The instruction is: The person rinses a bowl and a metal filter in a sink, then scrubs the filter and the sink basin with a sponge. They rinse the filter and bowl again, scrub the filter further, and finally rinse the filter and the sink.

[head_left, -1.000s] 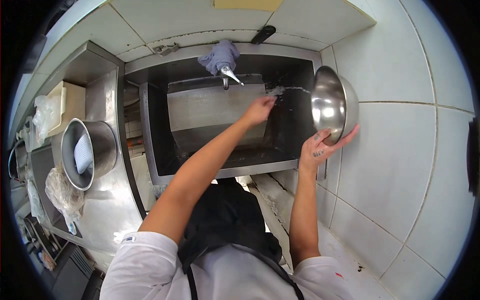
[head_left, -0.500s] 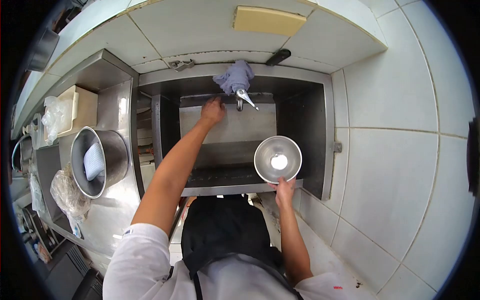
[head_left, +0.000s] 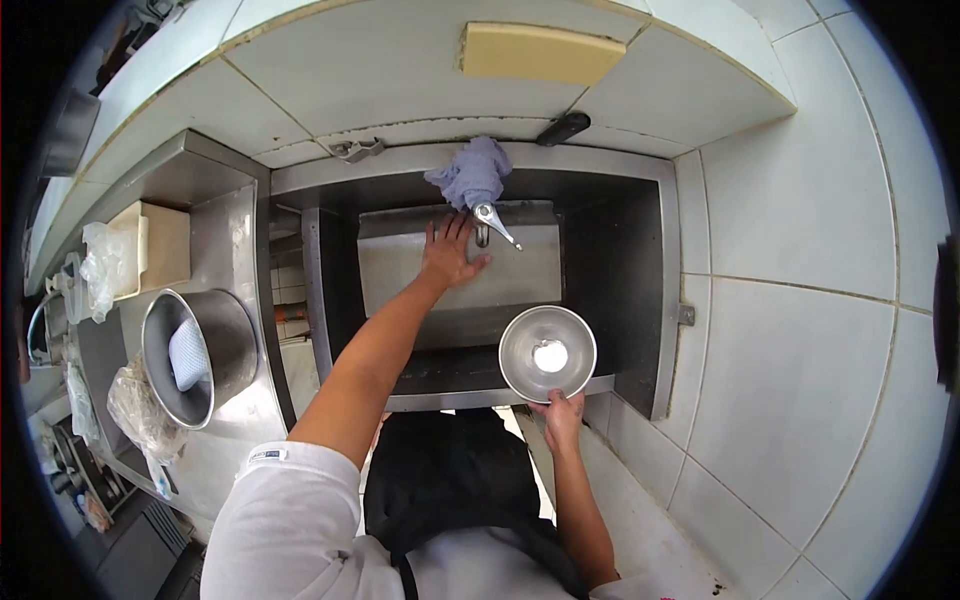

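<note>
My left hand [head_left: 450,257] is over the back part of the steel sink [head_left: 610,290], palm down with its fingers apart and nothing held. Just right of it is the metal faucet [head_left: 495,226], whose top is wrapped in a bluish-purple cloth [head_left: 474,172]. My right hand [head_left: 561,418] grips the near rim of a round metal bowl [head_left: 530,330], which is tilted so its inside faces up. A bright reflection shows in the bowl's bottom. The bowl hangs over the front right part of the sink.
On the steel counter [head_left: 240,420] at the left are a large metal pot [head_left: 235,345] with a patterned cloth [head_left: 188,355] inside, a plastic bag [head_left: 138,400] and a beige container [head_left: 165,245]. A black handle [head_left: 564,128] lies behind the sink, below a yellow block [head_left: 540,54].
My left hand has moved right toward the faucet and its fingers have spread. The bowl in my right hand is slightly lower and further left in view. The whole view has shifted a little.
</note>
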A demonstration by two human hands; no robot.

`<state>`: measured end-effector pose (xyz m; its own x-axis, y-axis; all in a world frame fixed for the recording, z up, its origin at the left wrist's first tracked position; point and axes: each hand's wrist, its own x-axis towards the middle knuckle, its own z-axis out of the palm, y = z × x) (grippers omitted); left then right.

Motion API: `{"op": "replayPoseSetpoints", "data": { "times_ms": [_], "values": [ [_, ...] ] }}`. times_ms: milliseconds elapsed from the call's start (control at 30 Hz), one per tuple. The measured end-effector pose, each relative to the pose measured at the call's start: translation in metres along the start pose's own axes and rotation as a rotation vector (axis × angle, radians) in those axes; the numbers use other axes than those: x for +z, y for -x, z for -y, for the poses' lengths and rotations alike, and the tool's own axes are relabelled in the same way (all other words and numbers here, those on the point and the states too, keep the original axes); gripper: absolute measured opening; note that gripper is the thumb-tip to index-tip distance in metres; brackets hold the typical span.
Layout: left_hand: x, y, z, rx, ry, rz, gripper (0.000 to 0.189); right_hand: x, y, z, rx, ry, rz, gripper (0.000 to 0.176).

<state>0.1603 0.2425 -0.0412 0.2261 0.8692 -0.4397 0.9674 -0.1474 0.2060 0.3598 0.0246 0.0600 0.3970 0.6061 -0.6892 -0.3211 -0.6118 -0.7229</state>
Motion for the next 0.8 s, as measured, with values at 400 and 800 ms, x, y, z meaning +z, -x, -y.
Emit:
{"op": "replayPoseSetpoints", "data": {
  "times_ms": [400, 800],
  "values": [
    [-0.023, 0.017, 0.005, 0.012, 0.163, -0.243, 0.073, 0.016, 0.001, 0.015, -0.014, -0.025, -0.026, 0.042],
    [-0.021, 0.036, 0.007, 0.028, 0.271, 0.127, 0.067, 0.007, 0.005, 0.020, 0.017, 0.065, -0.061, 0.037]
  ]
}}
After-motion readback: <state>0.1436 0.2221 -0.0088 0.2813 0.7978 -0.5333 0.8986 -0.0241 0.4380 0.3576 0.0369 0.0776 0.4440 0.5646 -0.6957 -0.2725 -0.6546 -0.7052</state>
